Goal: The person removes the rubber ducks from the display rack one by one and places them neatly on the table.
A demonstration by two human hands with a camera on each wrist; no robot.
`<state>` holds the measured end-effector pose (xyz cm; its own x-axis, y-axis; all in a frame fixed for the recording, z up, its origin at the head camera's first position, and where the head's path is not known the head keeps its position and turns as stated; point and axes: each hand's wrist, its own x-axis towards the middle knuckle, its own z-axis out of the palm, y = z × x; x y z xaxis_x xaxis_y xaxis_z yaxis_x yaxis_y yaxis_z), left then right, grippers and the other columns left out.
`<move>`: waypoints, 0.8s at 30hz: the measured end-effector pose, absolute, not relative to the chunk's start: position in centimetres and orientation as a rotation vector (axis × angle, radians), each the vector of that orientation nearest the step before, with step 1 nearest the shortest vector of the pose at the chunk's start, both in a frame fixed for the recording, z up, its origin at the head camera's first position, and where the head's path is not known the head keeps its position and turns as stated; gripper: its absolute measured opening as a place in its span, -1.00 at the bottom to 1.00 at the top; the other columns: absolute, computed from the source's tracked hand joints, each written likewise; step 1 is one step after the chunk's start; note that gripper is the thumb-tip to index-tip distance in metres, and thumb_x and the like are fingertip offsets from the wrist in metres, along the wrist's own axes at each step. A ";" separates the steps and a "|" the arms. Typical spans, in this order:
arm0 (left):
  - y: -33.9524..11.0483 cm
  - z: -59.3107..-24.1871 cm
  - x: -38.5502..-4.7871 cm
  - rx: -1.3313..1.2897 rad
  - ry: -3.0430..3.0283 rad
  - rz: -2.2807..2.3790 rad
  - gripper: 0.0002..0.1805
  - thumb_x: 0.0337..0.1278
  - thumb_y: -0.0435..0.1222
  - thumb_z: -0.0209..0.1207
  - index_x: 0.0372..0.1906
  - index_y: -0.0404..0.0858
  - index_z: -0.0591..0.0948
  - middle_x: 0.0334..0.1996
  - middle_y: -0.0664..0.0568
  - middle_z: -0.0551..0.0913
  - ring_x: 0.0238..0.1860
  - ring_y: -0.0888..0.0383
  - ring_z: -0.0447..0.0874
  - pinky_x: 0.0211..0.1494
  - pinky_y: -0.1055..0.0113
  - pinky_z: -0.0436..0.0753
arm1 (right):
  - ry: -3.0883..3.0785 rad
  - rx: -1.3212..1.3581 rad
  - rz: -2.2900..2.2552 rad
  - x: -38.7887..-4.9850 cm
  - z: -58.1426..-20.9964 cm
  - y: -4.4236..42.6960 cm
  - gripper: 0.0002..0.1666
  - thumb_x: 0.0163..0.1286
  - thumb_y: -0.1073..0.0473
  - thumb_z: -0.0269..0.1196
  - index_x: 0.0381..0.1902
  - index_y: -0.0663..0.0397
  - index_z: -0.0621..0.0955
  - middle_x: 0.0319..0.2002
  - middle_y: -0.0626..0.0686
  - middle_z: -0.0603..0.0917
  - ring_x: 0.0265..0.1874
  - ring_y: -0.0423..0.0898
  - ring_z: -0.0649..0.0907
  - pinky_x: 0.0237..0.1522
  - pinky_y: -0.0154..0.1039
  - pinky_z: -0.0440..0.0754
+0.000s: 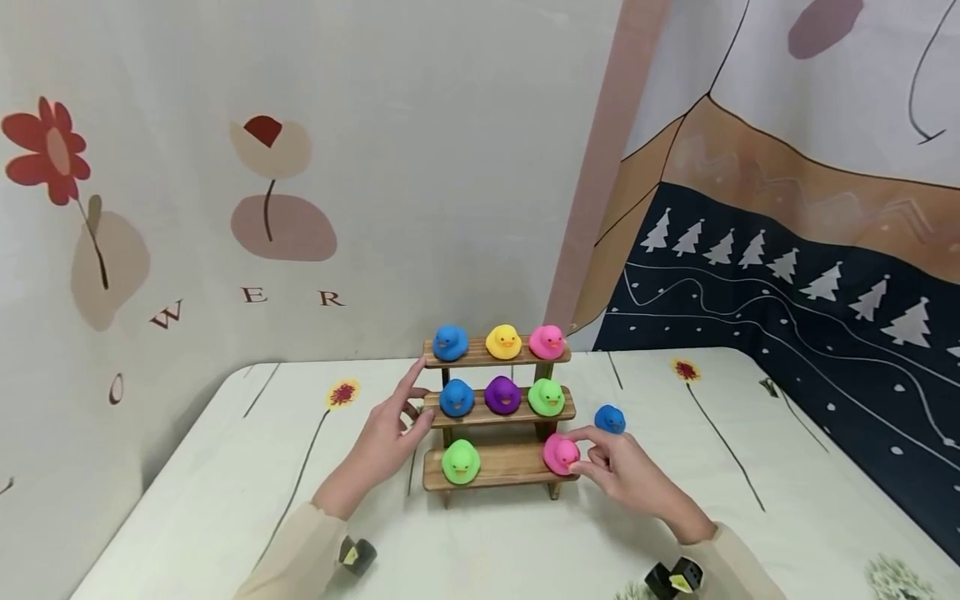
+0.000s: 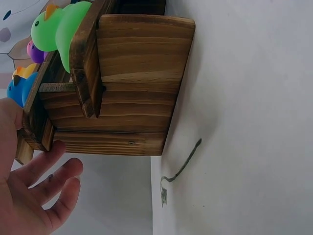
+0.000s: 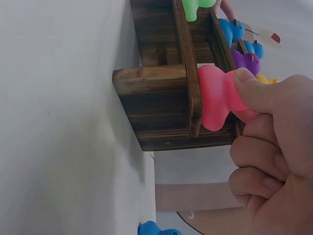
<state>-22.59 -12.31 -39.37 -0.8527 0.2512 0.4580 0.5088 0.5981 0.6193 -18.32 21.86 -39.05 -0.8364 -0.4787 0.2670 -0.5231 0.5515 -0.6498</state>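
A three-tier wooden display stand [image 1: 495,477] holds rubber ducks. My right hand [image 1: 626,471] pinches a pink rubber duck [image 1: 560,454] between thumb and fingers at the right end of the bottom tier; in the right wrist view the pink duck [image 3: 215,98] meets the tier's edge. At that tier's left end sits a green duck [image 1: 461,462]. My left hand [image 1: 382,442] touches the stand's left side, index finger stretched to the top tier and thumb by the middle tier. Its other fingers are loosely bent, as the left wrist view shows beside the stand [image 2: 132,98].
On the middle tier are blue [image 1: 456,398], purple [image 1: 502,395] and green [image 1: 546,397] ducks. Blue [image 1: 450,342], yellow [image 1: 503,342] and pink [image 1: 547,342] ducks line the top one. A loose blue duck [image 1: 610,419] lies on the flower-print cloth [image 1: 262,467] right of the stand.
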 end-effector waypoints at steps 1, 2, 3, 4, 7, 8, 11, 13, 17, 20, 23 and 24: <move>-12.3 -39.4 -22.6 -0.621 -2.503 -1.119 -0.18 0.27 -0.31 0.15 0.53 0.06 0.05 0.02 -0.10 0.63 -0.35 0.24 0.49 -0.33 0.38 0.51 | -2.717 0.874 1.161 -18.3 -39.0 22.0 -0.62 0.32 0.19 0.27 0.05 0.24 0.57 -0.73 -0.27 0.22 -0.75 -0.43 0.18 -0.67 -0.48 0.19; -12.3 -39.4 -22.6 -0.626 -2.501 -1.118 -0.19 0.27 -0.31 0.15 0.53 0.06 0.05 0.02 -0.11 0.63 -0.35 0.24 0.49 -0.33 0.38 0.50 | -2.721 0.866 1.153 -18.3 -39.0 22.1 -0.63 0.31 0.19 0.27 0.05 0.24 0.57 -0.73 -0.27 0.21 -0.75 -0.43 0.18 -0.67 -0.47 0.18; -12.3 -39.5 -22.7 -0.631 -2.501 -1.118 -0.19 0.27 -0.30 0.15 0.53 0.06 0.04 0.02 -0.11 0.63 -0.34 0.24 0.49 -0.34 0.39 0.50 | -2.722 0.862 1.147 -18.4 -38.9 22.2 -0.63 0.31 0.20 0.28 0.04 0.24 0.57 -0.73 -0.27 0.21 -0.75 -0.43 0.18 -0.67 -0.47 0.18; -12.3 -39.5 -22.7 -0.635 -2.500 -1.119 -0.19 0.27 -0.30 0.15 0.53 0.06 0.04 0.02 -0.11 0.63 -0.34 0.24 0.49 -0.34 0.38 0.51 | -2.724 0.858 1.144 -18.4 -38.9 22.3 -0.63 0.31 0.20 0.28 0.03 0.24 0.57 -0.73 -0.27 0.20 -0.76 -0.43 0.17 -0.67 -0.48 0.17; -12.3 -39.5 -22.6 -0.628 -2.503 -1.121 -0.19 0.28 -0.30 0.15 0.53 0.07 0.04 0.02 -0.10 0.63 -0.34 0.24 0.48 -0.34 0.38 0.51 | -2.733 0.866 1.141 -18.5 -38.9 22.6 -0.63 0.32 0.19 0.27 0.03 0.25 0.57 -0.73 -0.27 0.21 -0.76 -0.43 0.18 -0.67 -0.47 0.18; -12.4 -39.5 -22.6 -0.623 -2.503 -1.126 -0.19 0.28 -0.30 0.14 0.53 0.07 0.04 0.02 -0.10 0.63 -0.34 0.24 0.48 -0.34 0.37 0.51 | -2.736 0.871 1.139 -18.5 -38.9 22.6 -0.63 0.32 0.19 0.27 0.04 0.24 0.57 -0.73 -0.27 0.21 -0.76 -0.43 0.18 -0.66 -0.48 0.18; -12.4 -39.4 -22.5 -0.615 -2.504 -1.130 -0.19 0.27 -0.31 0.15 0.53 0.06 0.05 0.02 -0.10 0.63 -0.34 0.23 0.48 -0.33 0.36 0.52 | -2.749 0.881 1.135 -18.5 -38.7 22.9 -0.63 0.32 0.18 0.27 0.04 0.24 0.57 -0.72 -0.27 0.21 -0.75 -0.42 0.19 -0.66 -0.47 0.19; -12.4 -39.4 -22.5 -0.617 -2.507 -1.130 -0.19 0.27 -0.30 0.14 0.53 0.06 0.04 0.02 -0.10 0.63 -0.34 0.23 0.49 -0.33 0.37 0.51 | -2.762 0.878 1.126 -18.5 -38.5 23.0 -0.63 0.32 0.19 0.27 0.04 0.24 0.57 -0.72 -0.27 0.21 -0.75 -0.42 0.19 -0.65 -0.47 0.20; -12.4 -39.4 -22.5 -0.617 -2.513 -1.120 -0.19 0.27 -0.30 0.15 0.53 0.05 0.04 0.02 -0.10 0.63 -0.33 0.22 0.49 -0.33 0.40 0.49 | -2.810 0.863 1.107 -18.5 -38.1 23.4 -0.61 0.32 0.18 0.27 0.05 0.25 0.55 -0.72 -0.26 0.21 -0.73 -0.40 0.19 -0.63 -0.46 0.21; -12.4 -39.4 -22.5 -0.618 -2.514 -1.112 -0.19 0.27 -0.30 0.15 0.53 0.03 0.04 0.02 -0.11 0.63 -0.33 0.22 0.49 -0.33 0.40 0.49 | -2.837 0.849 1.098 -18.5 -37.9 23.6 -0.60 0.32 0.18 0.26 0.07 0.25 0.55 -0.72 -0.26 0.20 -0.73 -0.39 0.20 -0.63 -0.45 0.22; -12.4 -39.3 -22.4 -0.621 -2.513 -1.111 -0.19 0.27 -0.31 0.15 0.53 0.02 0.04 0.03 -0.12 0.63 -0.34 0.21 0.50 -0.33 0.39 0.49 | -2.824 0.849 1.067 -18.7 -37.9 23.9 -0.61 0.31 0.22 0.27 0.07 0.25 0.56 -0.72 -0.26 0.20 -0.73 -0.40 0.20 -0.62 -0.46 0.21; -12.5 -39.4 -22.4 -0.623 -2.513 -1.108 -0.19 0.27 -0.31 0.15 0.53 0.02 0.04 0.02 -0.12 0.63 -0.34 0.22 0.50 -0.33 0.39 0.49 | -2.817 0.850 1.057 -18.7 -37.9 24.0 -0.61 0.31 0.23 0.27 0.07 0.26 0.56 -0.72 -0.26 0.20 -0.73 -0.40 0.19 -0.62 -0.47 0.21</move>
<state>-22.44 -12.46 -39.37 -0.8524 0.2587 0.4544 0.5100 0.6031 0.6134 -18.72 23.96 -37.89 -0.8522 -0.4847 0.1971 -0.4947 0.6236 -0.6054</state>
